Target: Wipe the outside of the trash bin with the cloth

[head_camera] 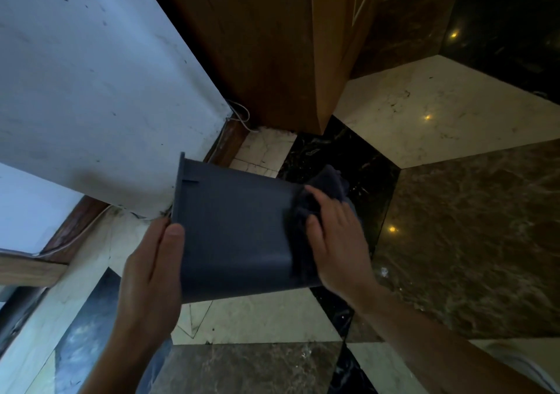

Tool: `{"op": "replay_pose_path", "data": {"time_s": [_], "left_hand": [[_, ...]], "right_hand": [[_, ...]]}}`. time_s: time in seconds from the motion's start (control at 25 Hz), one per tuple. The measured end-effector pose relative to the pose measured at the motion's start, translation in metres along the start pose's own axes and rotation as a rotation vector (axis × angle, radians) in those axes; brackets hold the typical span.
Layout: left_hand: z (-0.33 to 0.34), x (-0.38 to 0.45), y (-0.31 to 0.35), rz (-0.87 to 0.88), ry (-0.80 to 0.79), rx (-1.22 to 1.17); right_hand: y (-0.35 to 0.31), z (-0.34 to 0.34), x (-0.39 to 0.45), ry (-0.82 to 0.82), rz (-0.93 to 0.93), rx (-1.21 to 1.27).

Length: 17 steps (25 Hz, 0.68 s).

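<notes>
A dark grey trash bin point(236, 227) is held on its side above the floor, its rim toward the left and its base toward the right. My left hand point(151, 269) grips the rim end, thumb on the outer wall. My right hand point(336, 239) presses a dark cloth point(327, 187) flat against the bin's base end. The cloth bunches under my palm and sticks out beyond my fingers. The bin's opening faces away and is hidden.
A white wall point(91, 90) with a wooden skirting stands at the left. A wooden cabinet point(266, 45) rises behind the bin, with a white cable point(242, 118) at its foot. Polished marble floor tiles point(454, 227) spread to the right and below.
</notes>
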State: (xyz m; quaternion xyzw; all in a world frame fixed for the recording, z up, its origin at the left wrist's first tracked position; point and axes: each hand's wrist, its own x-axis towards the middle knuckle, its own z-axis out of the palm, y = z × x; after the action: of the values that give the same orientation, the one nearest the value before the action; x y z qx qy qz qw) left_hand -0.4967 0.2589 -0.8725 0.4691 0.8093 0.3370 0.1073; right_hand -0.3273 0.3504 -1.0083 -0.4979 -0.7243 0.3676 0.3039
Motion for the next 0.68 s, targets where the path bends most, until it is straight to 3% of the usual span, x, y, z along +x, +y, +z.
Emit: {"op": "replay_pose_path", "data": {"time_s": [0.12,0.24,0.36,0.44,0.56,0.68], "left_hand": [[-0.002,-0.001,-0.006,0.007,-0.021,0.021],[-0.013,-0.010,-0.018,0.072,-0.093,0.075],[-0.044,-0.022,-0.046,-0.012,-0.220,0.072],[-0.058,-0.018,-0.055,-0.212,-0.256,0.008],[-0.059,0.019,-0.052,-0.613,-0.129,-0.094],[-0.051,0.061,-0.030,-0.585,-0.233,0.050]], "right_hand": [[0.037,0.000,0.016,0.054,0.147,0.023],[0.069,-0.002,0.018,0.088,0.385,0.390],[0.087,-0.007,0.012,0.035,0.533,0.635],[0.088,-0.009,0.009,-0.035,0.518,0.619],[0.085,-0.014,0.003,-0.162,0.359,0.444],[0.075,-0.019,-0.006,-0.350,0.213,0.246]]}}
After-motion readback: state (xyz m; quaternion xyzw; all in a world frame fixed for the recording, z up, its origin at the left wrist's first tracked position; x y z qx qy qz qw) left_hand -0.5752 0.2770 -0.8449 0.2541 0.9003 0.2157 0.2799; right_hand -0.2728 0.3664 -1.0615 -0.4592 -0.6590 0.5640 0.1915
